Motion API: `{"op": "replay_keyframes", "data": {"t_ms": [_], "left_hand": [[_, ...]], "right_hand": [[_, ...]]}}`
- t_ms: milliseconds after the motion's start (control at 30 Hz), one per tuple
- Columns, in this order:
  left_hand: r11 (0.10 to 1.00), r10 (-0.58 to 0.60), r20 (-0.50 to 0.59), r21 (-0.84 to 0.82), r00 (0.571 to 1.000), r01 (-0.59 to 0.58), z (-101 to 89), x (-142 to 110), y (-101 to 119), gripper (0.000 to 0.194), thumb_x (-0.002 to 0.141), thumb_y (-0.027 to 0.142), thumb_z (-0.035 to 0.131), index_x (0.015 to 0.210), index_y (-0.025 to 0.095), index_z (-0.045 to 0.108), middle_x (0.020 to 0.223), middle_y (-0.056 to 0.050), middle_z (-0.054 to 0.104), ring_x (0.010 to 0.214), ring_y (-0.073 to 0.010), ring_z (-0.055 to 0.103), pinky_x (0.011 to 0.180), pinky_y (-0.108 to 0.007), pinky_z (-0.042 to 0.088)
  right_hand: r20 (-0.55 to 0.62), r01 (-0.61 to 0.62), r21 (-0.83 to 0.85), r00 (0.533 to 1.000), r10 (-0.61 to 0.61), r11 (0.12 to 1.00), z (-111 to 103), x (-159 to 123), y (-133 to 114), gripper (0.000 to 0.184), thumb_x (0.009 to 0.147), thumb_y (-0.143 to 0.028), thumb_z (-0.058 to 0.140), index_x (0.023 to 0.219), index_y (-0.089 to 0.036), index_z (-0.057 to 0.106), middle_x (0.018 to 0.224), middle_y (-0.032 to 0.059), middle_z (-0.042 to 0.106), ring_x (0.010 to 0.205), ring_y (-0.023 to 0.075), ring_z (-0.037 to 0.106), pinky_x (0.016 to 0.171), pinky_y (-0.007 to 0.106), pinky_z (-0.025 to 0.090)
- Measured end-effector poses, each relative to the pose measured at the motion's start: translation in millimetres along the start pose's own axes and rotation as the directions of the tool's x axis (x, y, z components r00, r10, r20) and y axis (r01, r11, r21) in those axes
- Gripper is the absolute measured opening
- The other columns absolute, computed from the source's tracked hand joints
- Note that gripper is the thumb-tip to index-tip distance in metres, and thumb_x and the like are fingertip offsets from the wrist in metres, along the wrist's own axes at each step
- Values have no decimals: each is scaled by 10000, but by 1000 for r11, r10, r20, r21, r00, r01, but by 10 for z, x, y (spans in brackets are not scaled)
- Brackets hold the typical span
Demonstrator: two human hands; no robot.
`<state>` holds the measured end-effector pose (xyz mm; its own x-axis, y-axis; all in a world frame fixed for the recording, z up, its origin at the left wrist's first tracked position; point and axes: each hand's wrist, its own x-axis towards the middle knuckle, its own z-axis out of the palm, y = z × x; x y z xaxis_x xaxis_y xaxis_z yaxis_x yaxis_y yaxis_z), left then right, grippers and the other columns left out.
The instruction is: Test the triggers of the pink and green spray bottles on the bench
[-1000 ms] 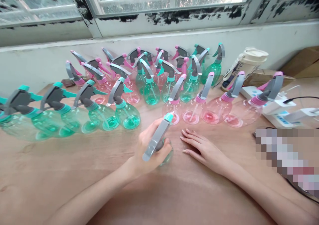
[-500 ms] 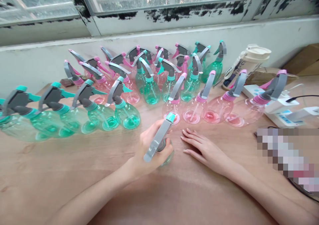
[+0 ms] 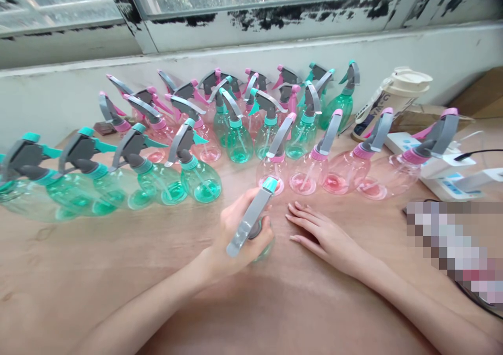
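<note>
The left hand point(image 3: 236, 234) has its grip closed around a green spray bottle point(image 3: 251, 224) standing on the wooden desk point(image 3: 118, 271); the fingers wrap the neck and body, and the grey trigger head with its teal tip slants up toward the rows behind. Most of the bottle's body is hidden by the hand, so it seems upright, though that is hard to confirm. The right hand point(image 3: 326, 234) lies flat and open on the desk just beside it, holding nothing. Behind stand a row of green bottles point(image 3: 157, 179) to the left and pink bottles point(image 3: 338, 174) to the right. A lidded cup point(image 3: 393, 101) sits near the wall.
</note>
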<state>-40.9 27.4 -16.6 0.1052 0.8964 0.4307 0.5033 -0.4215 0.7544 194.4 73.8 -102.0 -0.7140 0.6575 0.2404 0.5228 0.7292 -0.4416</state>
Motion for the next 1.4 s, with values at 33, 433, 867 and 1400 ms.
{"op": "replay_keyframes", "data": {"t_ms": [33, 433, 867, 1400], "left_hand": [[1000, 13, -1, -6, 1000, -13, 2, 3, -3, 303, 873, 153, 524, 1169, 217, 544, 981, -51, 673, 850, -177, 687, 809, -338, 577], [989, 138, 22, 40, 990, -139, -43, 59, 112, 180, 879, 211, 577, 1058, 193, 576, 923, -53, 671, 793, -175, 667, 751, -315, 552], [993, 116, -67, 38, 991, -114, 49, -32, 53, 406, 893, 112, 540, 1263, 276, 525, 1171, -53, 668, 1125, -223, 654, 994, -414, 545], [990, 135, -92, 42, 987, -131, 59, -37, 56, 374, 903, 135, 564, 1258, 246, 533, 1171, -69, 670, 1117, -223, 658, 993, -396, 541]], "right_hand": [[-7, 0, 8, 1000, 0, 1000, 1, -1, 1, 432, 983, -350, 519, 1384, -193, 556, 1494, 106, 502, 1409, 282, 417, 1161, 537, 365], [-23, 4, 27, 1000, -4, 1000, -2, -8, 6, 460, 977, -348, 533, 1423, -235, 522, 1490, 95, 508, 1403, 298, 424, 1149, 559, 379], [-26, 9, 30, 1000, -9, 999, -4, -5, 7, 452, 977, -346, 530, 1416, -234, 528, 1487, 96, 511, 1405, 295, 421, 1150, 565, 370], [-11, 6, 10, 1000, -6, 1000, -8, -4, 4, 443, 985, -355, 514, 1404, -212, 537, 1494, 101, 503, 1411, 289, 414, 1156, 557, 368]]}}
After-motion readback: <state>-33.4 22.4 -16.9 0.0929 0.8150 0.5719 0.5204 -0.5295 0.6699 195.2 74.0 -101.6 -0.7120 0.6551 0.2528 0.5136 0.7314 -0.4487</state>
